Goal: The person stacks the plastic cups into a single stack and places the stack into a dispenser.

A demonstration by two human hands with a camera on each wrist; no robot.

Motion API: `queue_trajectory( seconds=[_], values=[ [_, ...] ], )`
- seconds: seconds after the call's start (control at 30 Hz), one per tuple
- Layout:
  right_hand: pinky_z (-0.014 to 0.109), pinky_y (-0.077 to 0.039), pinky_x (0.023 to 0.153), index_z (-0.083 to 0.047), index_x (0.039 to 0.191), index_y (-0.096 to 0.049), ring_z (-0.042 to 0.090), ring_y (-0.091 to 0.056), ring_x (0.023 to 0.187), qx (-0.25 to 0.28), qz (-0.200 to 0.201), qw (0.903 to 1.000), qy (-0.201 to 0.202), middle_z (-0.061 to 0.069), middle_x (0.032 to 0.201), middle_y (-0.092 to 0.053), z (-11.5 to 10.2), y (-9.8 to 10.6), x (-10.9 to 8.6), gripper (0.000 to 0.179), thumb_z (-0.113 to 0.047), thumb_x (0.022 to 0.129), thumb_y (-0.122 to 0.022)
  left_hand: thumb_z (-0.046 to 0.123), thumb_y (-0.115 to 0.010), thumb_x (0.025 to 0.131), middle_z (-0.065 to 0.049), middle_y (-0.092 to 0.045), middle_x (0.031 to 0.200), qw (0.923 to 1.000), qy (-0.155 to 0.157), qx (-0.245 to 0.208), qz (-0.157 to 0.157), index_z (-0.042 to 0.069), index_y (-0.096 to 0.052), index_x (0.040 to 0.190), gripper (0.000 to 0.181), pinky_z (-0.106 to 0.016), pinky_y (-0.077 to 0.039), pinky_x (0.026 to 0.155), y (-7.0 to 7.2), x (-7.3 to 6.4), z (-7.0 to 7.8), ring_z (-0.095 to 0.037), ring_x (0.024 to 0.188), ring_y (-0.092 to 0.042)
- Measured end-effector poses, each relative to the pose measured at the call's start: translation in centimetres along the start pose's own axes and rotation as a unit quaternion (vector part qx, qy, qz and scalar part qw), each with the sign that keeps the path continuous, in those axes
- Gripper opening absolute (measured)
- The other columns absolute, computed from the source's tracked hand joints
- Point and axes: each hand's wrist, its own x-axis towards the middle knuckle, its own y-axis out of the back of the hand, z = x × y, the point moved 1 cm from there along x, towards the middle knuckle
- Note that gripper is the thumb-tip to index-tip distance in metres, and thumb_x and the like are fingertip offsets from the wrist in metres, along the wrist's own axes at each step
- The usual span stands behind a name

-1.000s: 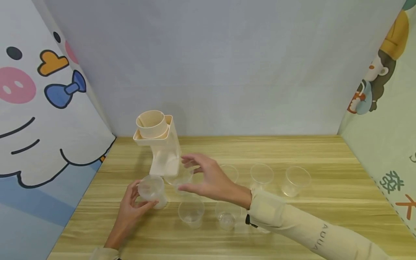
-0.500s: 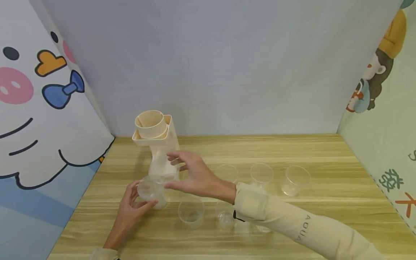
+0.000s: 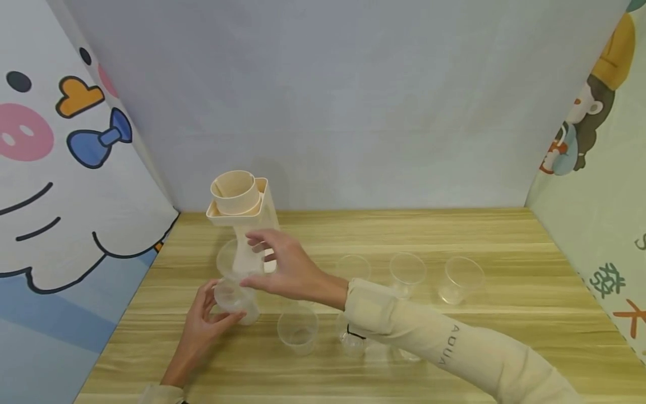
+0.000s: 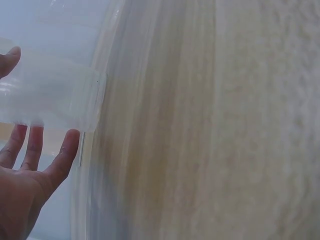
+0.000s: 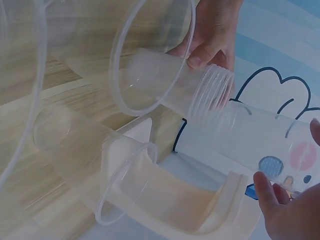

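Head view: one left hand [image 3: 202,322], thumb and fingers curled round a stack of cups [image 3: 249,315], held near the foot of a cream stand [image 3: 235,196]. One right hand [image 3: 290,266], gripping a single cup [image 3: 227,261] at the stack's mouth. Loose cups [image 3: 298,331], clear and upright, on the wooden table [image 3: 454,235] to the right of the stack. Handling note, by judgement: steady the stack low down, bring the single cup's base centred over the mouth, then lower it straight, without twisting.

Left wrist view: stack of cups between thumb and fingers; wall smooth, milky and translucent. Contact between base and table: cannot tell.

Right wrist view: single cup, thin-walled, clear and colourless, between the right hand's thumb and fingers, its narrow end at the stack's rims; how far inside, if at all, is unclear. Stack: several pale rims, closely ribbed. Handling note, by judgement: a light grip suits such walls, which may buckle if squeezed
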Motion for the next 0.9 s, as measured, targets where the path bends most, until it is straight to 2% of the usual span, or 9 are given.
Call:
queue_trajectory(
  seconds=[0.3, 0.53, 0.73, 0.9],
  values=[
    [0.017, -0.049, 0.082, 0.004, 0.13, -0.045, 0.024, -0.057, 0.106, 0.014, -0.014, 0.9998, -0.001, 0.016, 0.123, -0.054, 0.2, -1.3, 0.7, 0.07, -0.009, 0.071, -0.083, -0.012, -0.075, 0.072, 0.0, -0.055, 0.119, 1.0, 0.005, 0.006, -0.004, 0.006, -0.037, 0.135, 0.075, -0.026, -0.054, 0.077, 0.1, 0.0, 0.0, -0.008, 0.105, -0.054],
    [0.016, -0.049, 0.081, 0.001, 0.131, -0.045, 0.018, -0.057, 0.107, 0.008, -0.019, 0.9996, -0.021, 0.014, 0.126, -0.054, 0.4, -1.8, 1.1, 0.07, -0.013, 0.073, -0.082, -0.012, -0.075, 0.072, 0.001, -0.055, 0.119, 0.9999, 0.005, 0.006, -0.012, 0.007, -0.037, 0.134, 0.075, -0.026, -0.054, 0.077, 0.1, 0.0, 0.0, -0.009, 0.104, -0.054],
    [0.013, -0.048, 0.08, 0.0, 0.132, -0.045, 0.011, -0.056, 0.106, 0.005, -0.026, 0.9989, -0.038, 0.011, 0.125, -0.054, 0.5, -2.0, 1.3, 0.071, -0.017, 0.074, -0.082, -0.01, -0.075, 0.074, 0.002, -0.056, 0.118, 0.9995, 0.004, 0.025, -0.018, 0.007, -0.037, 0.135, 0.074, -0.026, -0.054, 0.077, 0.2, 0.0, 0.2, -0.009, 0.104, -0.054],
    [0.013, -0.047, 0.08, 0.002, 0.131, -0.045, 0.012, -0.056, 0.105, 0.003, -0.041, 0.9983, -0.042, 0.011, 0.122, -0.055, 0.5, -2.1, 1.4, 0.069, -0.017, 0.075, -0.081, -0.01, -0.075, 0.074, 0.002, -0.055, 0.12, 0.9995, 0.002, 0.027, -0.018, 0.008, -0.037, 0.137, 0.075, -0.026, -0.054, 0.078, 0.2, 0.0, 0.3, -0.009, 0.105, -0.053]
  ],
)
